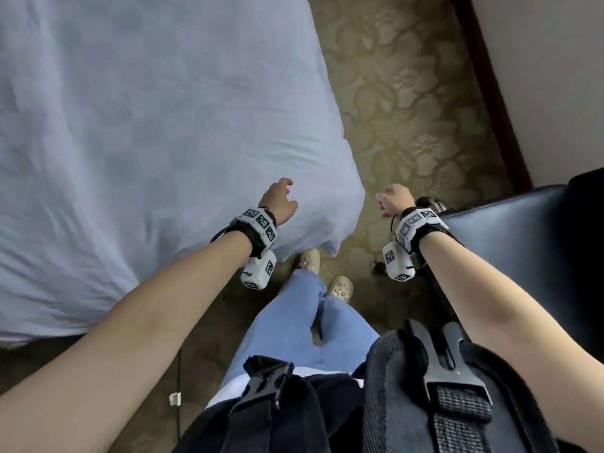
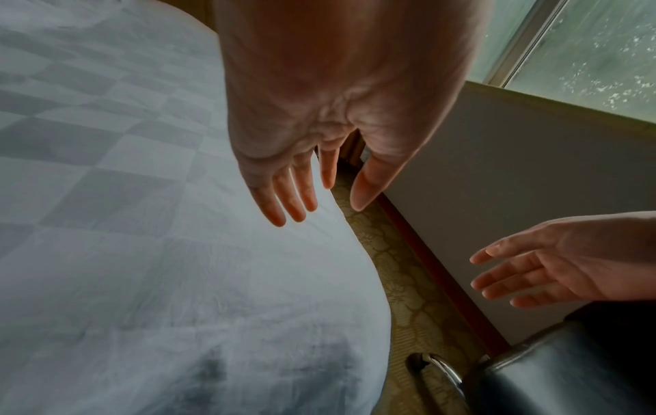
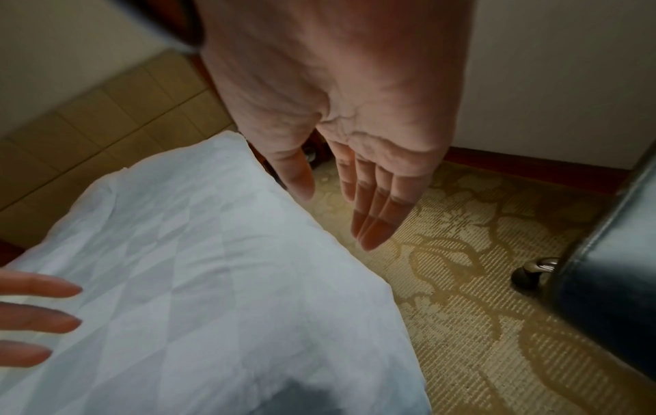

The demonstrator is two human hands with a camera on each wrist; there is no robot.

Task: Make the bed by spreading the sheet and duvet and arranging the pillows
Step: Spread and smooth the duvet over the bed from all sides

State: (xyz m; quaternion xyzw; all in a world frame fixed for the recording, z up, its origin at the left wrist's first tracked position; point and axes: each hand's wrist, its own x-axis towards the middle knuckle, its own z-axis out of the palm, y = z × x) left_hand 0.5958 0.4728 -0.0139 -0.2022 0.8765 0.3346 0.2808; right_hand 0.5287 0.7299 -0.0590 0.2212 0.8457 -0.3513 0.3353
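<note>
The white duvet with faint woven squares (image 1: 137, 132) lies spread over the bed, and its corner hangs down near the person's feet. The left hand (image 1: 278, 200) hovers over that corner with straight, spread fingers and holds nothing; I cannot tell if it touches the cloth. The right hand (image 1: 394, 201) is off the bed, over the yellow-green patterned carpet (image 1: 408, 93), fingers straight and empty too. A black shiny chair (image 1: 529, 243) stands just beside the right hand. Only the left wrist view shows a window (image 2: 582, 42) above the pale wall. Only the right wrist view shows the tan padded headboard (image 3: 88, 120).
</note>
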